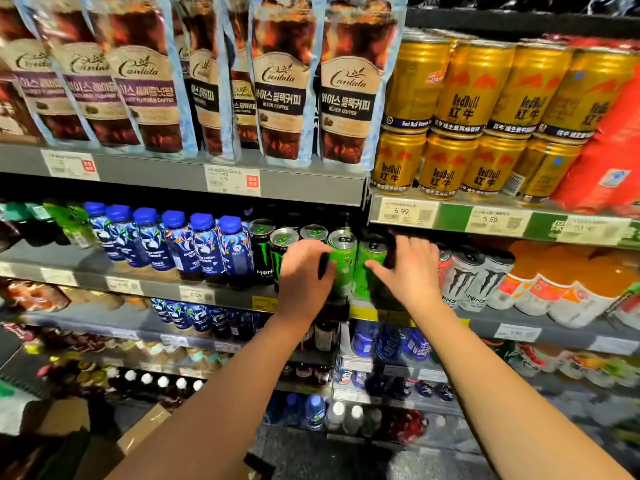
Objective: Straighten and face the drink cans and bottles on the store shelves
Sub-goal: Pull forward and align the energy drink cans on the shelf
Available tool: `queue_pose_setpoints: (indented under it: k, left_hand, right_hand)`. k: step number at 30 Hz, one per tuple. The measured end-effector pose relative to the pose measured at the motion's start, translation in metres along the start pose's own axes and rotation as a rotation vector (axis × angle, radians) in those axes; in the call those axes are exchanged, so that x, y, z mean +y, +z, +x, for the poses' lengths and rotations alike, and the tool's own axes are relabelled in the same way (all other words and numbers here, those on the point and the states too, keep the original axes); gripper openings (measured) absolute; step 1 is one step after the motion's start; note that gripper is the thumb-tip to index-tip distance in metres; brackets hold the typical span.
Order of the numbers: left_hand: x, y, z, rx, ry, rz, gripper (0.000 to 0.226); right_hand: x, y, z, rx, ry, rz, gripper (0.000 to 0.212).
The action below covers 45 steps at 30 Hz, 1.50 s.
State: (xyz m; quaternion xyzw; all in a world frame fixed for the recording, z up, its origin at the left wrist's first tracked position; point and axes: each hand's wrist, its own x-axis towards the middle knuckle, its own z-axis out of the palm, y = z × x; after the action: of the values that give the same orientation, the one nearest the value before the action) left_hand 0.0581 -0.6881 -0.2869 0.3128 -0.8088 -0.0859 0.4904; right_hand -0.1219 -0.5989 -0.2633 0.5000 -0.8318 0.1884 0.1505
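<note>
On the middle shelf stand black Monster cans (262, 251), two green Monster cans (343, 258) and white Monster cans (465, 275). My left hand (303, 271) grips the left green can, thumb on its front, fingers hidden behind it. My right hand (410, 268) is spread with straight fingers, the thumb touching the right green can (372, 261), the fingers reaching toward the cans behind. Blue-capped coffee bottles (194, 244) line up left of the black cans.
Gold Red Bull cans (481, 109) are stacked on the upper right shelf, coffee pouches (284, 81) on the upper left. Orange juice bottles (561, 282) stand right of the white cans. Lower shelves hold more bottles (313, 410). A cardboard box (142, 431) sits at bottom left.
</note>
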Motion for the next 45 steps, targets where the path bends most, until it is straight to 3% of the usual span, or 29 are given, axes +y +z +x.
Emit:
queue_pose_setpoints:
  k: [3, 5, 8, 12, 18, 23, 29, 33, 39, 45]
  left_hand:
    - [0.017, 0.023, 0.009, -0.317, 0.043, 0.068, 0.053]
    - [0.024, 0.037, 0.017, -0.435, 0.082, 0.161, 0.066]
    - [0.037, 0.047, 0.031, -0.539, 0.120, 0.309, 0.068]
    - [0.042, 0.052, 0.043, -0.668, 0.020, 0.386, 0.063]
    - [0.037, 0.048, 0.056, -0.715, 0.015, 0.334, 0.064]
    - [0.035, 0.039, 0.052, -0.697, 0.090, 0.239, 0.053]
    - [0.047, 0.049, 0.023, -0.534, 0.142, 0.260, 0.050]
    - [0.061, 0.059, -0.006, -0.461, 0.185, 0.135, 0.053]
    - [0.080, 0.063, -0.010, -0.458, 0.170, 0.124, 0.057]
    - [0.111, 0.091, -0.004, -0.480, 0.223, 0.154, 0.063]
  right_hand:
    - [0.027, -0.005, -0.004, 0.005, 0.066, -0.073, 0.071]
    - [0.035, -0.006, -0.003, -0.064, 0.050, -0.113, 0.072]
    - [0.038, -0.012, 0.004, -0.167, 0.062, -0.079, 0.072]
    - [0.038, -0.020, 0.019, -0.276, 0.120, 0.024, 0.064]
    - [0.041, -0.032, 0.021, -0.320, 0.117, 0.148, 0.047]
    - [0.045, -0.027, 0.016, -0.324, 0.054, 0.147, 0.053]
    - [0.046, -0.015, -0.009, -0.095, 0.022, 0.176, 0.051]
    - [0.060, -0.009, -0.034, 0.058, 0.059, 0.182, 0.055]
    - [0.097, -0.011, -0.045, 0.098, 0.205, 0.174, 0.063]
    - [0.125, -0.016, -0.043, 0.148, 0.182, 0.155, 0.048]
